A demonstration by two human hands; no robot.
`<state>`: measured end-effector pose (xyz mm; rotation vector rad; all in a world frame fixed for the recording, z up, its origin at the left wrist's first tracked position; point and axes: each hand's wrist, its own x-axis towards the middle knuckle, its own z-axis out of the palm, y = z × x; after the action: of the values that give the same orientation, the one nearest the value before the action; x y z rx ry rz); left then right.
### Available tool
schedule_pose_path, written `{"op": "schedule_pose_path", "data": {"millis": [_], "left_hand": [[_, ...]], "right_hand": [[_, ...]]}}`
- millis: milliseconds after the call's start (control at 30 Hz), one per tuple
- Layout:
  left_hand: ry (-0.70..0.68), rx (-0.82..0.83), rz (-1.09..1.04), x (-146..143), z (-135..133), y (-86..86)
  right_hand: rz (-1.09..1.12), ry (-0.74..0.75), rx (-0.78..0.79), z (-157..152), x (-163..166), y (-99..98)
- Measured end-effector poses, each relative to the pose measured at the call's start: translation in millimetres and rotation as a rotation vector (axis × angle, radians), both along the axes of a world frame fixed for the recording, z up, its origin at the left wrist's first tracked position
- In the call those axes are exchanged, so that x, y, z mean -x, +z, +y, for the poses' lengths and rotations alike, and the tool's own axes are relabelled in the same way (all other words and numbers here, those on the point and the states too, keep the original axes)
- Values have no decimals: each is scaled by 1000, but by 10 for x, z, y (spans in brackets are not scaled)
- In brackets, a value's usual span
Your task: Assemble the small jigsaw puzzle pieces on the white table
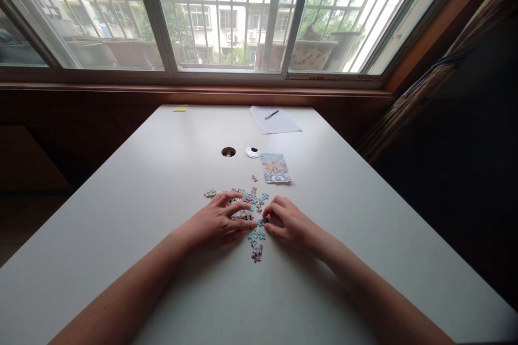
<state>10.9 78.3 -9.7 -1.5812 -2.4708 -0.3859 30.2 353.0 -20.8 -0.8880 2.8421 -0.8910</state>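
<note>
Small jigsaw puzzle pieces (pixel 257 235) lie in a loose cluster on the white table, several of them joined. My left hand (pixel 224 216) rests over the cluster's left part with its fingers spread, a fingertip touching the edge of a piece; it hides some pieces beneath. Across from it, my right hand (pixel 285 219) pinches a dark puzzle piece (pixel 262 222) between thumb and fingers, close to the left fingertips. Nearer to me lies a joined clump of pieces (pixel 257 252). Beyond the hands sits a single loose piece (pixel 254 178).
A colourful picture card (pixel 276 167) lies behind my right hand. Farther back are a round cable hole (pixel 228 152), its loose cover (pixel 253 152), a paper sheet (pixel 283 123) with a pen (pixel 272 114), and yellow sticky notes (pixel 180 108). A barred window stands behind the table (pixel 121 188).
</note>
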Motion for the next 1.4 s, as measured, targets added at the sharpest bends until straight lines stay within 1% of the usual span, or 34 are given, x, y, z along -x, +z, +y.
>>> {"op": "schedule_pose_path", "data": {"millis": [200, 433, 567, 867, 1133, 1233, 1400], "left_hand": [[-7, -3, 0, 13, -4, -13], [-8, 8, 1, 4, -8, 1], [-5, 13, -3, 4, -7, 0], [-5, -28, -14, 25, 6, -44], [-6, -36, -60, 54, -7, -42], [-11, -60, -90, 58, -8, -16], [39, -184, -140, 78, -30, -22]], "right_hand": [[47, -10, -14, -6, -15, -26], [52, 34, -43, 28, -17, -16], [57, 31, -51, 13, -27, -9], [85, 5, -54, -37, -42, -4], [76, 21, -40, -30, -29, -40], [68, 23, -37, -40, -28, -24], [59, 24, -25, -44, -19, 2]]}}
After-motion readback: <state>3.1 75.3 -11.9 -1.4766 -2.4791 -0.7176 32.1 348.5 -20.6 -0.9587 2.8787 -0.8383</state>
